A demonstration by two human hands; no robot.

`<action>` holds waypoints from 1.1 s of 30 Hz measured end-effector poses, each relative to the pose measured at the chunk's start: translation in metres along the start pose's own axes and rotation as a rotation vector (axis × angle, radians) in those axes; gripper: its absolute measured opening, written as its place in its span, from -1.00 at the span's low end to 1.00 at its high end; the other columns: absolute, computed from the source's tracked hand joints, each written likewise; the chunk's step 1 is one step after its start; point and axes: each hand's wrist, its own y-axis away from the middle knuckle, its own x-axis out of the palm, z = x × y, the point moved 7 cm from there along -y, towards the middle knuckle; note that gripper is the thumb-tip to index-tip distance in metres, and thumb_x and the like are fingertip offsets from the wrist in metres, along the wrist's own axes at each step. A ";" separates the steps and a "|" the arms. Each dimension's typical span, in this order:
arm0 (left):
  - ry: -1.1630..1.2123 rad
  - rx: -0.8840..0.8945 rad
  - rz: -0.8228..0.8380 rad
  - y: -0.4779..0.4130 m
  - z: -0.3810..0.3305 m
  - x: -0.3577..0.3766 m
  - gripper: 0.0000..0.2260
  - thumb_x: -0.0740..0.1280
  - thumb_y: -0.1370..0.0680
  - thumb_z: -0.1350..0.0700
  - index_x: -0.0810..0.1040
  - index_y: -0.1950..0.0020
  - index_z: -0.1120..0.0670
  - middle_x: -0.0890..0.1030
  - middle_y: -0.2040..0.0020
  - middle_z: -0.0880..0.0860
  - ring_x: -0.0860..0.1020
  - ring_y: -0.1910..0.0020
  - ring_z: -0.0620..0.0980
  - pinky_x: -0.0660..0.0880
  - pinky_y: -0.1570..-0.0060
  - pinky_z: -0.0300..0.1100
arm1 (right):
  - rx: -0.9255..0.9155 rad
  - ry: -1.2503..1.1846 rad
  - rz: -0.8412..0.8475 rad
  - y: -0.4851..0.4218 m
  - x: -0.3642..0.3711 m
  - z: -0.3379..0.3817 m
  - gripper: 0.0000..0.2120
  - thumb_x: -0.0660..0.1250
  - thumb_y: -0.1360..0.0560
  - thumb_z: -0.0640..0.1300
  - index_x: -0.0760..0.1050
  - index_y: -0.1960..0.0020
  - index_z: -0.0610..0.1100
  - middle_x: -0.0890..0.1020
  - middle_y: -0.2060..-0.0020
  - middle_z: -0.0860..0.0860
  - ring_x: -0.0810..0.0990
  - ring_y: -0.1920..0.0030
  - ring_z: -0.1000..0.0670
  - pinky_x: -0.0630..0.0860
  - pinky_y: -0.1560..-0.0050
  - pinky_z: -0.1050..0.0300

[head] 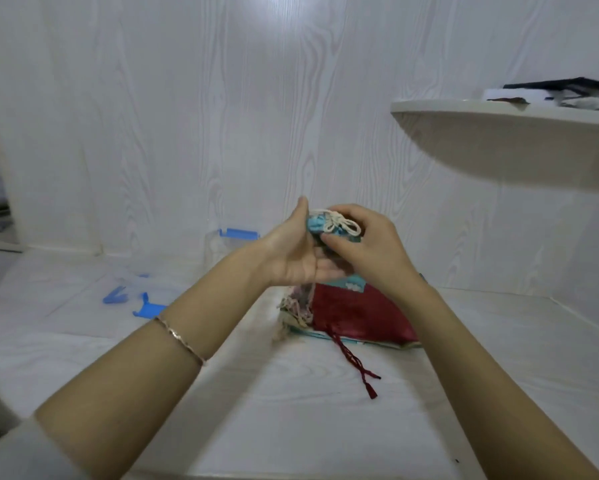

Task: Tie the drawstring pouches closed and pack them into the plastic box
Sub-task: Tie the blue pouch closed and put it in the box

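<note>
White table (291, 410): both hands grip a blue pouch (316, 226) (cord bowed).

Directly below the left hand (291, 251) and right hand (370, 247), the table (291, 410) is occupied by a pile of pouches (353, 317). Bare surface is found nearer the body. To the left, passage is obstructed by the plastic box (228, 244) and its lid (142, 296). Up and right, a shelf (516, 147) overhangs.
</note>
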 end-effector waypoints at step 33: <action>-1.477 -0.673 -0.563 0.044 -0.048 -0.209 -0.54 0.19 -0.63 -0.01 0.38 -0.40 0.29 0.52 -0.29 0.23 0.62 -0.10 0.18 0.54 -0.15 -0.01 | 0.406 0.243 1.296 -0.059 0.236 -0.006 -0.78 0.39 -0.51 -0.16 0.61 -0.12 -0.21 0.65 -0.10 -0.04 0.57 -0.21 -0.01 0.46 -0.32 0.06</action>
